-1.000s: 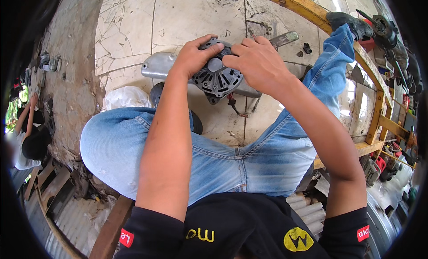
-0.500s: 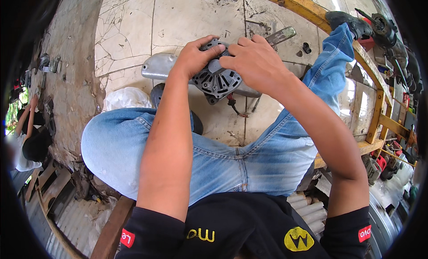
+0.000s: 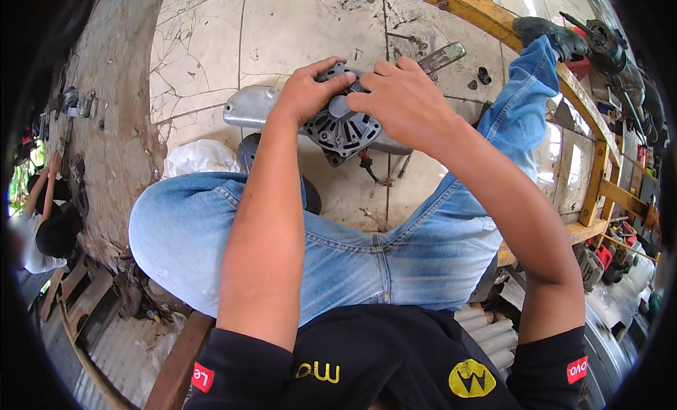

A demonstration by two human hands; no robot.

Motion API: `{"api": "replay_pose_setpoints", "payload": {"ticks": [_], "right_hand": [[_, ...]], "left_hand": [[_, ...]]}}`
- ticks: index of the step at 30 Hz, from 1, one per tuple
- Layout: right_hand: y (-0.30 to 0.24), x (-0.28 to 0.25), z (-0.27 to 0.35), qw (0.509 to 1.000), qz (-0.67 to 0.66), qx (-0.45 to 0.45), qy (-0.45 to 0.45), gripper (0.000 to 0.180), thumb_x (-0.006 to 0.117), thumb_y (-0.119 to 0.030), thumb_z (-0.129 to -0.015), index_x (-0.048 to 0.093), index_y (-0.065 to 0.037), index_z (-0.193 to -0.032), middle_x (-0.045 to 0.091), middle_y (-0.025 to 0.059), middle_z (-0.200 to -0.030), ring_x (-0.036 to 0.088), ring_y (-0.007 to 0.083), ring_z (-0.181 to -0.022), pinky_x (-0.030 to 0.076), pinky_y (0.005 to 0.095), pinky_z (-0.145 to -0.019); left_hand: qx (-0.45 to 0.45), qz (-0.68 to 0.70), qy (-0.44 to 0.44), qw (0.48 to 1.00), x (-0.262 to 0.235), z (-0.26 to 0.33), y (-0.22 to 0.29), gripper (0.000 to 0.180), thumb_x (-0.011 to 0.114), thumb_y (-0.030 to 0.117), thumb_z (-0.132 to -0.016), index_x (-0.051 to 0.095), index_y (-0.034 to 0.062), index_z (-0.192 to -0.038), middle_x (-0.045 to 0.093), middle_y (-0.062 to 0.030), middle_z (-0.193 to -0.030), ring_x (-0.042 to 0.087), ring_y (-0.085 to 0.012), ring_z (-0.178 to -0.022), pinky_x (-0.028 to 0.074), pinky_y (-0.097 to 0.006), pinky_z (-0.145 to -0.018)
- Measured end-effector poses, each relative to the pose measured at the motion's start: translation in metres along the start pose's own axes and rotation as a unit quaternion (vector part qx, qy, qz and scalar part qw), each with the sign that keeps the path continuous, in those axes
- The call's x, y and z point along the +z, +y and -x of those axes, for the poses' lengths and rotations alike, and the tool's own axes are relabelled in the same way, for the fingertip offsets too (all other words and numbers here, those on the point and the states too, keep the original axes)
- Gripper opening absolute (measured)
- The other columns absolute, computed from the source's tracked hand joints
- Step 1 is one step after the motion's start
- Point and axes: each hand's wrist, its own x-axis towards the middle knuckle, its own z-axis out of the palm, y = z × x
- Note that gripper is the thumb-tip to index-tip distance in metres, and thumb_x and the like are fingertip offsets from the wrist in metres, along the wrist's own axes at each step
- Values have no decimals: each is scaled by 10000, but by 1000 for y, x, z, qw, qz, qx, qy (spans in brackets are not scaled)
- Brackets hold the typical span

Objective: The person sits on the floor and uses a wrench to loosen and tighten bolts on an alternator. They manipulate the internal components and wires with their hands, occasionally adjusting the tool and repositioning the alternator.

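left hand (image 3: 305, 92): fingertips slid further over the top rim of the dark ribbed housing (image 3: 343, 128), toward 1 o'clock
right hand (image 3: 402, 103): shifted slightly toward 12 o'clock, fingers now meeting the left fingertips
housing: turned a little; more ribbed face shows at 6 o'clock, wires (image 3: 372, 171) hanging clearer

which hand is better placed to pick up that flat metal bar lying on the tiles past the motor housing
Right, probably. The right hand sits on the far right side of the ribbed motor housing, nearest the flat metal bar. The left hand grips the housing's left side, farther from it.
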Motion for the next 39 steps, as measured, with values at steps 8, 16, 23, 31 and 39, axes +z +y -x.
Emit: {"api": "replay_pose_setpoints", "payload": {"ticks": [8, 16, 23, 31, 39], "right_hand": [[-1, 1, -4, 1000, -22, -8, 15, 209, 623, -43, -791, 688, -187, -927, 623, 3, -883, 582, 219, -954, 422, 381, -828], [2, 0, -2, 1000, 4, 3, 14, 200, 632, -94, -817, 730, -221, -937, 657, -2, -895, 596, 203, -956, 421, 368, -820], [2, 3, -3, 999, -18, -14, 29, 220, 626, -63, -801, 712, -200, -951, 617, 0, -874, 572, 204, -948, 406, 359, -810], [-1, -1, -4, 1000, 9, 0, 4, 207, 639, -85, -806, 735, -213, -939, 657, -13, -895, 589, 195, -967, 416, 360, -819], [-2, 1, -3, 1000, -7, 1, 17, 218, 644, -67, -786, 724, -191, -947, 643, -4, -882, 583, 208, -958, 418, 361, -811]], "left_hand": [[6, 7, 9, 1000, 1, 0, -4, 556, 801, 374, -829, 668, 77, -1280, 721, -113, -1067, 657, -164, -922, 528, -300, -840], [8, 6, 11, 1000, 1, -1, -6, 502, 767, 339, -874, 660, 84, -1293, 710, -99, -1082, 647, -147, -942, 527, -291, -840], [-6, 3, 4, 1000, 2, 1, -2, 503, 769, 314, -875, 650, 91, -1310, 711, -81, -1062, 644, -143, -921, 524, -284, -830], [-3, 24, -9, 1000, 0, 1, -1, 504, 774, 314, -871, 653, 86, -1304, 707, -73, -1058, 631, -129, -895, 521, -276, -808], [-3, 14, -7, 1000, 2, 1, 1, 493, 762, 298, -881, 647, 81, -1308, 700, -89, -1083, 629, -140, -936, 518, -294, -844]]}}
